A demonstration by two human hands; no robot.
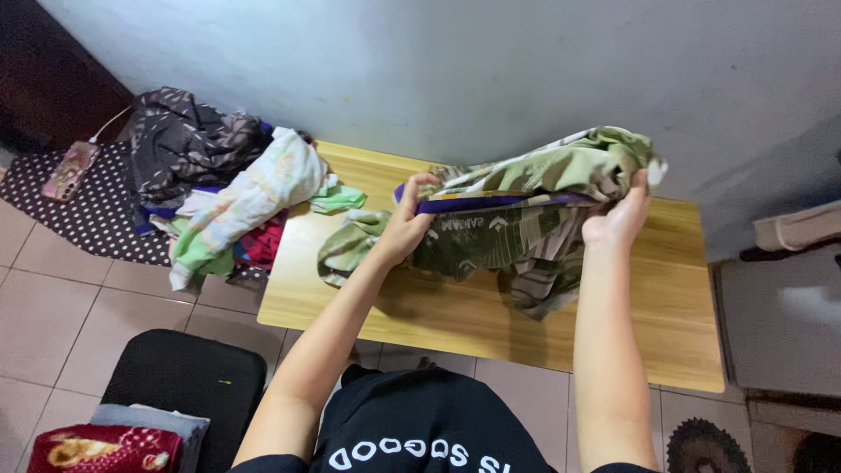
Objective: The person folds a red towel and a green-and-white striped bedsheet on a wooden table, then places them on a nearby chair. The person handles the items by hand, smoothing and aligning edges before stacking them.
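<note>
A green, patterned garment (512, 215) with a purple waistband hangs bunched above a low wooden table (666, 324). My left hand (406, 224) grips the left end of the waistband. My right hand (620, 215) grips the right end, with its fingers curled into the cloth. The lower part of the garment droops onto the tabletop between my arms.
A heap of mixed clothes (229, 188) lies on the floor and over the table's left edge. A phone (70, 170) rests on a dotted mat at far left. A black stool (186, 378) with folded cloths (109, 445) stands at the lower left. A grey wall rises behind the table.
</note>
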